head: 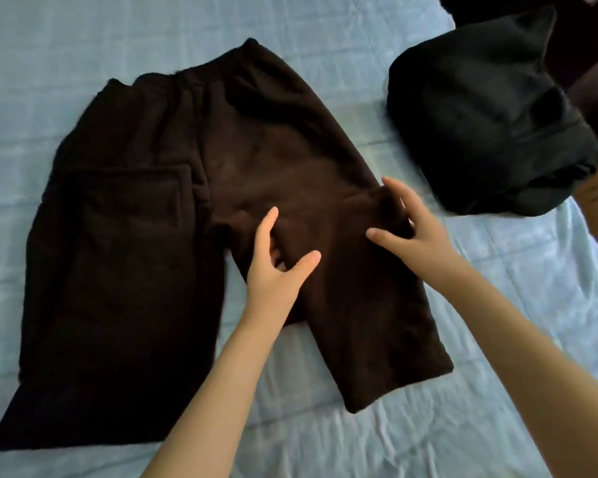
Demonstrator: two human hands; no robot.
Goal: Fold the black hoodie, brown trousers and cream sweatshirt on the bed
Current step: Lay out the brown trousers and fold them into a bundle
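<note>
Lying flat on bed (pixel 497 288) with pale blue sheet: brown trousers (pixel 145 236), waistband at far end, legs toward person. Left leg stretched full length; right leg shorter, lower part seems folded up. Left hand (pixel 277 267) on trousers near crotch, fingers curled into fabric, thumb spread, pinching fold. Right hand (pixel 411 229) at right edge of trousers, fingers spread, curling over raised fold, grip unclear. Black hoodie (pixel 487 112) folded, right of trousers, apart, near bed edge.
</note>
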